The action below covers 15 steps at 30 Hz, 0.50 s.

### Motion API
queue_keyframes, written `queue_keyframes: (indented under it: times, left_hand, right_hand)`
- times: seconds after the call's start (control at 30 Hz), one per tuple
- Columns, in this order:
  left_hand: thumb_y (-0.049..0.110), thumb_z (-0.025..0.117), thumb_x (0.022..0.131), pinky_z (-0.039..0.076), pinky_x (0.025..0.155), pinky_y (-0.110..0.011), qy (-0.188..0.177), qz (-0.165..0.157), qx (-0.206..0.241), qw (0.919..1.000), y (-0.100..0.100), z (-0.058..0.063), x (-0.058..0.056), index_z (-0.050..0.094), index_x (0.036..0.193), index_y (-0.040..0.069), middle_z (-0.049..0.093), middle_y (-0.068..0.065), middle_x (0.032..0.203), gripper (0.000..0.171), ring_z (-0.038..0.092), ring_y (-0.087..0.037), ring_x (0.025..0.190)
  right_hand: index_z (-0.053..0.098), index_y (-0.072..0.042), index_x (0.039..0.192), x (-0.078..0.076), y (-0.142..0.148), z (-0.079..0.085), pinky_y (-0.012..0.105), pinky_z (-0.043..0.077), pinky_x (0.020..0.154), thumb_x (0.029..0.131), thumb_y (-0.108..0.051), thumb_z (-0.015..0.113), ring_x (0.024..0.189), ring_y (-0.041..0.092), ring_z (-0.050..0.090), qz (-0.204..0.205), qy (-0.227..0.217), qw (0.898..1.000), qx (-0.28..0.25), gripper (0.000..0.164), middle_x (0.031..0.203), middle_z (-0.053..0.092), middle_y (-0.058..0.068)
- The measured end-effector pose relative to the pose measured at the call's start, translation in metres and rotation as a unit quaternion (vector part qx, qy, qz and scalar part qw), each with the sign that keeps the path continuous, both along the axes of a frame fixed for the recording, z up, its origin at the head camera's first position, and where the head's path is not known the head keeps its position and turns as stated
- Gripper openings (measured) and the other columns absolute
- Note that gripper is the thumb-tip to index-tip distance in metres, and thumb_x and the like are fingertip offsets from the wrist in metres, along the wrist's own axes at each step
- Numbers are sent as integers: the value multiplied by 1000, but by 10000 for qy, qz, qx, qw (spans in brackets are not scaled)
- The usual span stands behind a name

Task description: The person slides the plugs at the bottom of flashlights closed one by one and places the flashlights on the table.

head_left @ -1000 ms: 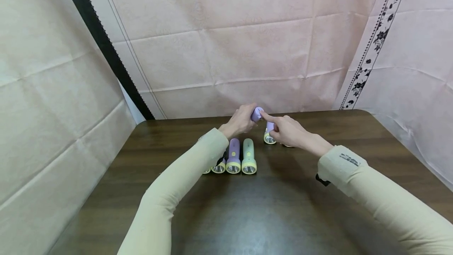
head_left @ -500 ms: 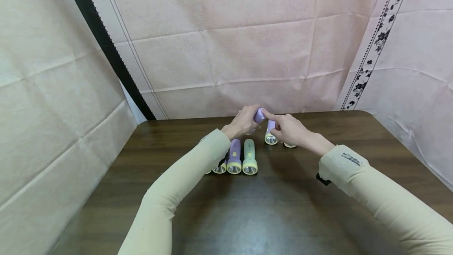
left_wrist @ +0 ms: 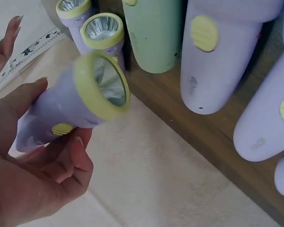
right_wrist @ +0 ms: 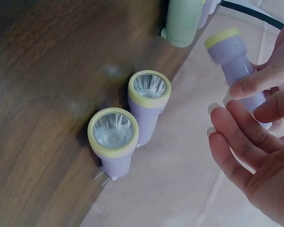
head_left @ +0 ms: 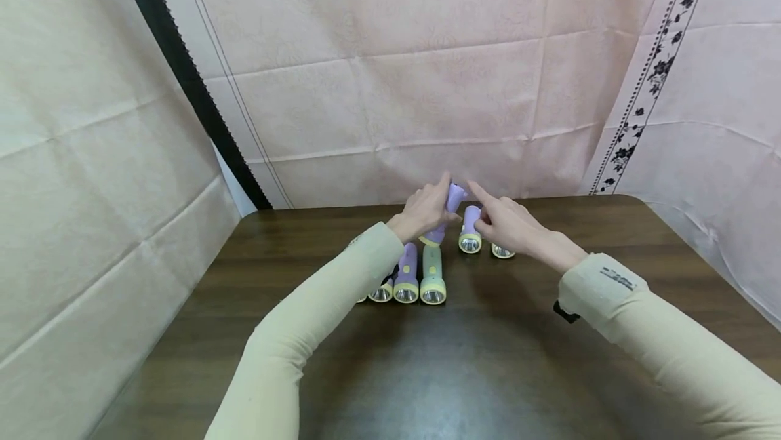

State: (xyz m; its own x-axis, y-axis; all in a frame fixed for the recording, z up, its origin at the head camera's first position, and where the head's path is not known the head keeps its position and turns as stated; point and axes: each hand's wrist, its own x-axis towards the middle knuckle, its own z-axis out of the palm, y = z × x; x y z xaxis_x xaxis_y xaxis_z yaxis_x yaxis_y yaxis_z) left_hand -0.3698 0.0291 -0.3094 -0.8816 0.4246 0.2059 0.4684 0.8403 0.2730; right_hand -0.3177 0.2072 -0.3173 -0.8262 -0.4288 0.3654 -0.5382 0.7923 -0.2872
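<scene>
My left hand [head_left: 425, 209] grips a purple flashlight [left_wrist: 61, 106] with a yellow rim, thumb on one side and fingers on the other. In the head view its tail points up and its lens end tilts down, overlapping the back of a green flashlight [head_left: 432, 265]. My right hand [head_left: 511, 224] is just to the right, index finger extended toward the held flashlight's tail and holding nothing. The right wrist view shows its other fingers [right_wrist: 241, 130] loosely bent. Beneath this hand two purple flashlights [right_wrist: 114, 135] lie on the table; one has two metal prongs [right_wrist: 103, 176] at its tail.
Left of the green flashlight, purple flashlights [head_left: 406, 274] lie in a row, lenses toward me, partly hidden by my left sleeve [head_left: 329, 291]. The brown wooden table [head_left: 488, 372] ends at the back against a hanging pale cloth [head_left: 439, 87].
The right index finger was at the held flashlight's tail and now stands apart from it. My left hand has tilted the flashlight, so more of its body and yellow rim shows.
</scene>
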Motion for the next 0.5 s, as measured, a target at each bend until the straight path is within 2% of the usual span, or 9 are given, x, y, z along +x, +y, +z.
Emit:
queue_keyframes:
  times: [0.13,0.3,0.37,0.5]
  left_hand:
    - [40,78,79,50,62,-36,-215,300,-148,9992,6,-1,5,34,122,15,64,-9,91,67,65,-27,78]
    - [45,77,78,51,68,-35,-616,683,-581,9941,16,-9,15,30,139,12,67,-8,101,84,67,-25,88]
    - [47,76,78,51,69,-34,-755,777,-756,9912,19,-13,18,33,138,11,66,-7,102,82,66,-22,88]
    - [47,74,78,49,67,-33,-933,843,-990,9871,25,-23,23,45,118,10,64,-4,97,62,63,-18,81]
  right_hand:
    - [31,-4,148,0,2,1,27,36,49,82,-5,55,49,8,42,-26,95,9999,39,70,60,58,-3]
    - [33,-4,147,2,3,1,26,36,49,82,-6,53,49,7,42,-51,100,9999,87,68,63,61,-3]
    - [35,-3,146,3,3,0,26,36,48,82,-6,54,49,7,42,-33,122,9999,75,66,62,60,-3]
    - [41,-1,140,4,2,-1,26,36,49,82,-6,54,50,7,44,22,172,9998,77,60,64,61,-3]
